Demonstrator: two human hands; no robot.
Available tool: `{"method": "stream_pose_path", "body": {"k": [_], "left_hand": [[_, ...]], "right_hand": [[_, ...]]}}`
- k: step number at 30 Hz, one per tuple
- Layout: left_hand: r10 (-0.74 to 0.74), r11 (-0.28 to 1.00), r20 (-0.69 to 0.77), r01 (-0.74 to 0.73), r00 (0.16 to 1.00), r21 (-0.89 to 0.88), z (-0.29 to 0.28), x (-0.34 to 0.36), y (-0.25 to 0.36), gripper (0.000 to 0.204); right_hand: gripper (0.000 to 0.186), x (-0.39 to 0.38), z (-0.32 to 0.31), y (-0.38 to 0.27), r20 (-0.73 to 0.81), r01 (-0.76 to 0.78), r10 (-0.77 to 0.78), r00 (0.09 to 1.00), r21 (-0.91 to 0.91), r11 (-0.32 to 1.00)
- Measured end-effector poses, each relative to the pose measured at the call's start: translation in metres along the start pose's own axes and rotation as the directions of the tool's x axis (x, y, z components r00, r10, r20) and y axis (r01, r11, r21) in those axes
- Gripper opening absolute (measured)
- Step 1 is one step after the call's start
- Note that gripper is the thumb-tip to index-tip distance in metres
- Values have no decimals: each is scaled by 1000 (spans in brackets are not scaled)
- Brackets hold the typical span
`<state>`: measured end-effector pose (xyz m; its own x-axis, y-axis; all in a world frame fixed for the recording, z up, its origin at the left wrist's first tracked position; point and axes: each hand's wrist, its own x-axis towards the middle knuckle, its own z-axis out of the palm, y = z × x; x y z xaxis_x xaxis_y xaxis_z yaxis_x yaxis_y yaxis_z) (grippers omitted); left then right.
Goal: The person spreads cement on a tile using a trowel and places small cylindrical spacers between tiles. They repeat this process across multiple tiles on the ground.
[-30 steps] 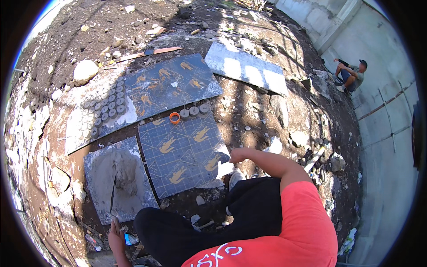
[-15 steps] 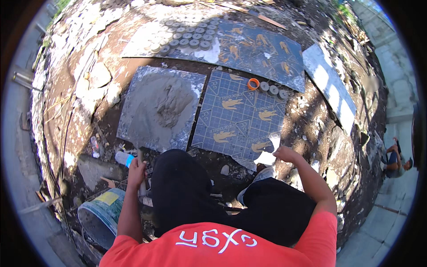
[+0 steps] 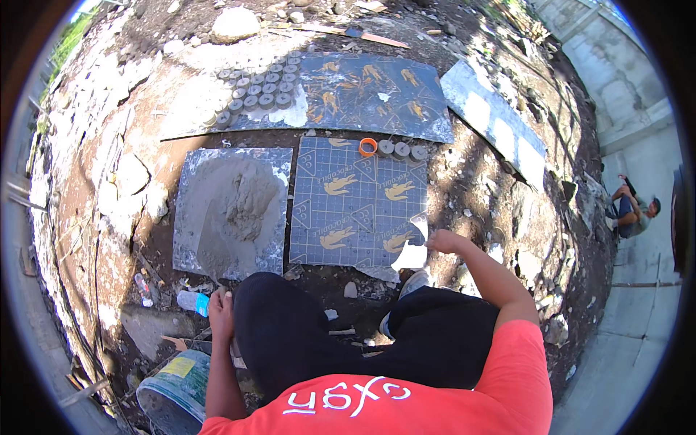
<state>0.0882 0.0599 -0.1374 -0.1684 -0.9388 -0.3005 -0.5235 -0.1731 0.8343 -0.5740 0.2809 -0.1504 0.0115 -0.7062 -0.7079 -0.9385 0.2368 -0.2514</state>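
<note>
My left hand point(image 3: 221, 315) is closed at the near edge of the left board, around the handle of what looks like a trowel point(image 3: 216, 282); the tool's far end blends into the grey mortar. Wet mortar point(image 3: 250, 206) is spread and heaped on this square board point(image 3: 187, 257). My right hand point(image 3: 442, 241) has curled fingers at the near right corner of the dark printed board point(image 3: 348, 217); bright white patches hide what its fingertips hold or touch. At that board's far edge stand an orange ring point(image 3: 368, 147) and a few grey concrete discs point(image 3: 402, 150).
A long dark panel point(image 3: 377, 94) lies beyond, bearing several rows of round concrete pieces point(image 3: 267, 88). A pale sheet point(image 3: 500, 123) slants at the right. A bucket point(image 3: 174, 391) and a clear bottle with a blue band point(image 3: 193, 301) are by my left arm. A person point(image 3: 631, 210) sits far right.
The view has shifted and turned, so the boards appear lower and further left. The tool in my left hand has tilted toward the mortar board. My right hand stays by the printed board's corner.
</note>
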Motion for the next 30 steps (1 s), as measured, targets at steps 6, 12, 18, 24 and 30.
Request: {"method": "stream_pose_path", "body": {"k": [6,12,18,24,30], "left_hand": [[192,978,-59,-196,980,-66,-9,6,3,21],[201,962,-28,-192,979,196,-9,34,2,38],[245,944,-97,-214,965,252,3,32,-5,41],[217,951,-113,-184,970,247,6,28,7,39],[259,924,-77,-224,963,311,7,18,16,38]], "right_hand": [[52,-9,10,6,39,-264,261,965,123,957],[54,-9,11,4,-67,-189,197,978,111,976],[44,-19,-6,-19,3,-278,282,959,181,943],[41,-4,-3,-21,33,-229,227,973,71,971],[33,33,27,4,80,-174,170,982,40,984]]}}
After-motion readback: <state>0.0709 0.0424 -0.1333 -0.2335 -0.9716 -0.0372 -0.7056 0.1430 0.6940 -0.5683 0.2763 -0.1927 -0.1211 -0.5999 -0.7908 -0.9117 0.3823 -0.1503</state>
